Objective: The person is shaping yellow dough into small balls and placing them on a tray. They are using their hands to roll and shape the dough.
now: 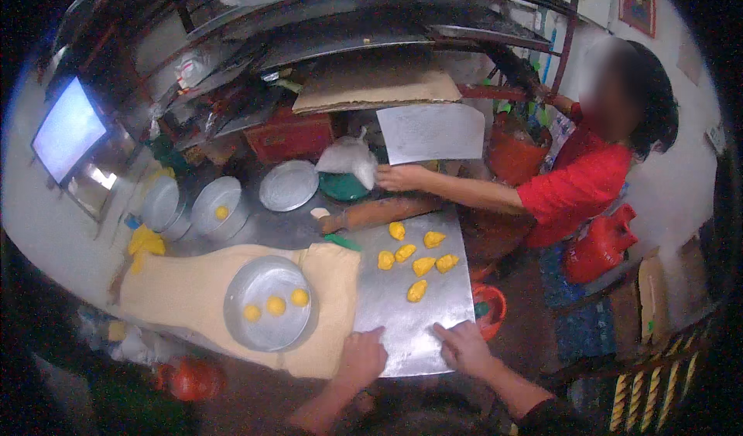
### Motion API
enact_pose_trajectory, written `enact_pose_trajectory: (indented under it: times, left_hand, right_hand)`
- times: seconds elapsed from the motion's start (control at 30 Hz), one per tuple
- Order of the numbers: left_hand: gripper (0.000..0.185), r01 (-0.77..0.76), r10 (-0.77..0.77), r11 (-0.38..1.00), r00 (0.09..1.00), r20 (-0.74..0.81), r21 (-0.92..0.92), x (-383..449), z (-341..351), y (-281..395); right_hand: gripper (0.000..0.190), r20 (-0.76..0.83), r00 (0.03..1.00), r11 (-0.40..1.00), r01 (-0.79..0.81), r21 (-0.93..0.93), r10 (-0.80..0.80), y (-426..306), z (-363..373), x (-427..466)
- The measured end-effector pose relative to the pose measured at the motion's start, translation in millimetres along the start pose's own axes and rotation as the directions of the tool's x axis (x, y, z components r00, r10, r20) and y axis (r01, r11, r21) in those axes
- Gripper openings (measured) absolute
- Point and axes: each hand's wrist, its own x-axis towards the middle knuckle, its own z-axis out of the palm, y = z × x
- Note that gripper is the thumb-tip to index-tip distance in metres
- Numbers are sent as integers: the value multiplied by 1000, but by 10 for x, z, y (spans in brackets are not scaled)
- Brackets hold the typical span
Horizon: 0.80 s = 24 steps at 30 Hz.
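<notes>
My left hand is over the front edge of a shiny metal tabletop, beside a beige cloth. My right hand is at the tabletop's right front corner, index finger extended. Neither hand shows anything held. Several yellow dough-like lumps lie on the metal beyond my hands. A round metal pan on the cloth holds three yellow balls. Farther back, another round pan holds one yellow ball. A large wooden rolling pin lies behind the lumps.
A person in a red shirt stands at the right, one hand near a white plastic bag on a green bowl. An empty round tray lies at the back. A red-orange bucket stands by the right edge. Racks rise behind.
</notes>
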Motion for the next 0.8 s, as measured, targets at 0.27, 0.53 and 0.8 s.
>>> enact_pose_trajectory:
  times: [0.27, 0.53, 0.8]
  left_hand:
    - [53, -39, -11, 958, 984, -175, -283, 407, 319, 338]
    - [42, 22, -22, 1000, 1000, -7, 7, 370, -66, 152]
    - [39, -76, 70, 996, 993, -96, -56, 127, 151, 250]
  right_hand:
    - [64, -63, 966, 963, -240, 122, 249, -15, 719, 404]
    - [67, 118, 964, 952, -209, -224, 240, 167, 35, 77]
    - [67, -8, 979, 975, -204, 93, 205, -294, 544, 111]
